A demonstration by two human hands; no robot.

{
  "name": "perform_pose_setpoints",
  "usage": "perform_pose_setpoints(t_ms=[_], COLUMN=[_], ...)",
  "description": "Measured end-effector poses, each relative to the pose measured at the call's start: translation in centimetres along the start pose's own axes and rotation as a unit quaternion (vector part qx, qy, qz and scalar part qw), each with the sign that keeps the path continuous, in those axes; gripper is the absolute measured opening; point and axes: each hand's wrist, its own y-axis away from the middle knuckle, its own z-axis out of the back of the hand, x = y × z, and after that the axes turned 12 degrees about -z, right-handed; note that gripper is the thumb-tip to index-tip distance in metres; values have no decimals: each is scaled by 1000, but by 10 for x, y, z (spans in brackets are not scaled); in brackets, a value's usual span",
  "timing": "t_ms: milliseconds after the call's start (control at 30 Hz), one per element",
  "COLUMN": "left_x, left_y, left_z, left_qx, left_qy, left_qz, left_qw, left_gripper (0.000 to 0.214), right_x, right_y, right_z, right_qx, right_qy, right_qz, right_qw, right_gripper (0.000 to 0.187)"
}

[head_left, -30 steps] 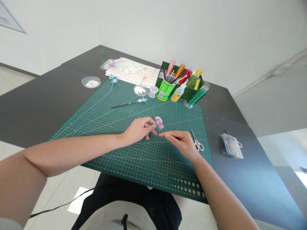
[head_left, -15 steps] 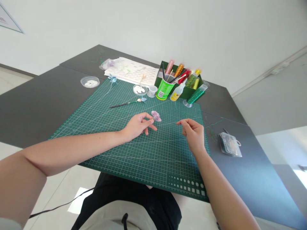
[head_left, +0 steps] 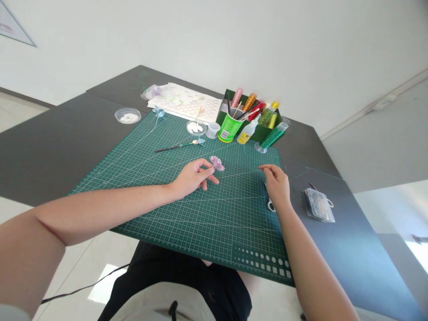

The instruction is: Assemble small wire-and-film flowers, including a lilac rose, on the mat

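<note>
A small purple flower (head_left: 217,163) is pinched between the thumb and forefinger of my left hand (head_left: 195,177), just above the green cutting mat (head_left: 200,223). The other fingers of that hand are loosely spread. To the right, my right hand (head_left: 277,182) is closed in a pinch over the mat's right side. Whatever its fingertips hold, perhaps a fine thread, is too thin to make out. Partly hidden beside that hand lies a pair of scissors (head_left: 270,205). Beyond my left hand rests a dark rod (head_left: 167,148) with a small peach-and-blue flower (head_left: 198,141) at its end.
At the back stand a green can of tools (head_left: 230,128), a glue bottle (head_left: 247,131), a box of glitter tubes (head_left: 264,118) and a small tub (head_left: 213,130). Dishes of white pieces (head_left: 127,116) and a blue flower (head_left: 158,112) are further left. A clear case (head_left: 318,205) lies right.
My right hand has moved right, away from the flower, and the scissors now show beside it. My left hand keeps the flower in nearly the same place.
</note>
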Motion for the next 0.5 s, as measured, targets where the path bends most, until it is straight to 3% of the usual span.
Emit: perform_pose_setpoints(t_ms=[100,200,367,433,500], left_x=[-1,-2,-1,-1,-1], left_y=[0,1,1,1,1], left_z=[0,0,0,0,-1], left_qx=[8,11,14,13,13], left_qy=[-6,-14,-21,-19,-20], left_qz=[-6,-9,-25,-29,-23], left_qw=[1000,1000,999,999,999], left_gripper=[13,12,14,15,15], right_x=[5,14,36,43,49], right_y=[11,29,64,73,80], right_z=[-7,-15,-23,-21,-17], right_qx=[23,140,351,374,353], right_qy=[36,37,31,32,35], right_qz=[68,108,114,115,125], right_qw=[997,983,929,920,927], right_gripper=[30,35,38,37,32])
